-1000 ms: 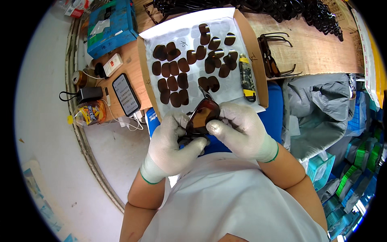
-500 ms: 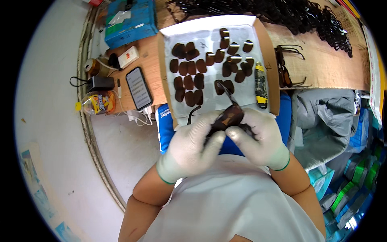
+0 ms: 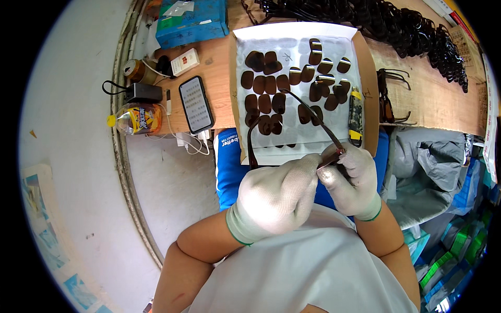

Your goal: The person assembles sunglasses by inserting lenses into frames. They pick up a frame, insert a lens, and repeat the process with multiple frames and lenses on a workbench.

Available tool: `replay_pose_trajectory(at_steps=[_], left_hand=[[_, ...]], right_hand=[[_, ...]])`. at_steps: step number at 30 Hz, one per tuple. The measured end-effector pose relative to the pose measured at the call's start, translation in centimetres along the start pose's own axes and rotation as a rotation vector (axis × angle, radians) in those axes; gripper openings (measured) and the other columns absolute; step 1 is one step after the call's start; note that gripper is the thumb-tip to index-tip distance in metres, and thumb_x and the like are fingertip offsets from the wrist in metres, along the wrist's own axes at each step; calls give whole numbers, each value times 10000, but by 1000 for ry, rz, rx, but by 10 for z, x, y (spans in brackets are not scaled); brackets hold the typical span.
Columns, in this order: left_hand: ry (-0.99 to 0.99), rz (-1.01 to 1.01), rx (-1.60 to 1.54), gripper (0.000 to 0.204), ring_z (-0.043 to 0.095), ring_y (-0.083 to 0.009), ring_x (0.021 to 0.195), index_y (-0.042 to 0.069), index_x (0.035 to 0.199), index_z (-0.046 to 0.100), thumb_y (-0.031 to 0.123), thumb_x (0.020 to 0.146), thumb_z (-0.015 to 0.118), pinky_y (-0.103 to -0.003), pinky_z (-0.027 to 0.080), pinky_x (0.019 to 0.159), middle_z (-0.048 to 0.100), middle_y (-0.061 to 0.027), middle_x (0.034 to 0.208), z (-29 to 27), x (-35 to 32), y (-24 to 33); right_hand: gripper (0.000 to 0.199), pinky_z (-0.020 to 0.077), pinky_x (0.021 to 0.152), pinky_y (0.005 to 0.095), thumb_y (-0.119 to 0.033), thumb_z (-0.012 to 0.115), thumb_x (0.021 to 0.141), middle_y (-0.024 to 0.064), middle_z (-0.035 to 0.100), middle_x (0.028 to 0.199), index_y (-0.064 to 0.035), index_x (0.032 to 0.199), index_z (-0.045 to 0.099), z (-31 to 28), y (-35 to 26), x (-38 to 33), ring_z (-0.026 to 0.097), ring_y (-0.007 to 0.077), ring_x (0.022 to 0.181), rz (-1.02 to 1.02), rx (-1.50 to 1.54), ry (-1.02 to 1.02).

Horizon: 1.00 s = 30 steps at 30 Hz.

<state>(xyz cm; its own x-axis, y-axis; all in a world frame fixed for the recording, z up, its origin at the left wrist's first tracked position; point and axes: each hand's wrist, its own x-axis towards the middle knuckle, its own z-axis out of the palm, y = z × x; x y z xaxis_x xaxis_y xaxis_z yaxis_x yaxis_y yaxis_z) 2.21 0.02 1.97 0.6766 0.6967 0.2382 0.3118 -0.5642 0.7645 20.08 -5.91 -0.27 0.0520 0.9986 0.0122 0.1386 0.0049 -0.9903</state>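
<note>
Both my hands wear white gloves with green cuffs and hold a pair of dark sunglasses (image 3: 329,156) at the near edge of a shallow box. My left hand (image 3: 276,195) is closed round one side of the front, hiding most of it. My right hand (image 3: 350,180) pinches the other side between thumb and fingers. The two temples (image 3: 316,116) stick out away from me, over the box. Inside the white-lined cardboard box (image 3: 369,88), several loose brown lenses (image 3: 264,103) lie in groups on a pale sheet. Whether the held frame has both lenses is hidden.
A black-and-yellow tool (image 3: 355,117) lies along the box's right side. Right of the box rest folded-out glasses (image 3: 385,96); a heap of dark frames (image 3: 402,31) lies behind. To the left are a phone (image 3: 196,104), a bottle (image 3: 136,119) and a blue case (image 3: 192,23).
The sunglasses have turned in my hands, so the front is less visible and the temples reach further over the box. My left hand now covers more of the front. The whole view has shifted slightly.
</note>
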Motion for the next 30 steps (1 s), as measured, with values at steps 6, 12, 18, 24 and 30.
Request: replay_pose_trajectory(at_steps=[6, 12, 18, 24, 30], left_hand=[[-144, -92, 81, 231, 667, -314, 573, -40, 1075, 627, 9, 851, 648, -373, 530, 530, 657, -166, 723, -3, 16, -4], [-709, 73, -93, 282, 665, -296, 620, 59, 979, 678, 220, 773, 784, -375, 522, 545, 656, -119, 736, -10, 70, -25], [-201, -624, 761, 398, 628, -464, 1115, -31, 1134, 673, 250, 889, 536, -498, 483, 1007, 661, -308, 1168, 8, 155, -211], [-252, -717, 841, 465, 591, -442, 1198, -31, 1235, 628, 244, 871, 543, -456, 478, 1044, 591, -330, 1281, 21, 165, -231], [-184, -631, 882, 454, 611, -446, 1163, -11, 1241, 609, 266, 885, 559, -494, 501, 1009, 597, -304, 1260, 26, 160, -222]], right_hand=[[334, 501, 777, 331, -167, 797, 787, 149, 628, 1060, 2, 1034, 650, -6, 14, 5, 608, 212, 871, -9, -78, 202], [327, 513, 773, 397, -141, 760, 783, 143, 618, 927, 11, 1045, 636, -65, 24, 5, 613, 328, 854, -218, -201, -263], [224, 449, 564, 272, -123, 468, 1006, 29, 554, 702, 48, 1012, 613, -69, -1, -13, 525, 83, 611, 418, 325, 11], [241, 447, 563, 275, -124, 473, 982, 40, 569, 712, 62, 1016, 622, -79, -1, -14, 524, 94, 597, 635, 438, 136], [245, 461, 578, 270, -129, 484, 967, 46, 592, 731, 62, 1001, 633, -75, 1, -14, 543, 99, 605, 622, 531, 126]])
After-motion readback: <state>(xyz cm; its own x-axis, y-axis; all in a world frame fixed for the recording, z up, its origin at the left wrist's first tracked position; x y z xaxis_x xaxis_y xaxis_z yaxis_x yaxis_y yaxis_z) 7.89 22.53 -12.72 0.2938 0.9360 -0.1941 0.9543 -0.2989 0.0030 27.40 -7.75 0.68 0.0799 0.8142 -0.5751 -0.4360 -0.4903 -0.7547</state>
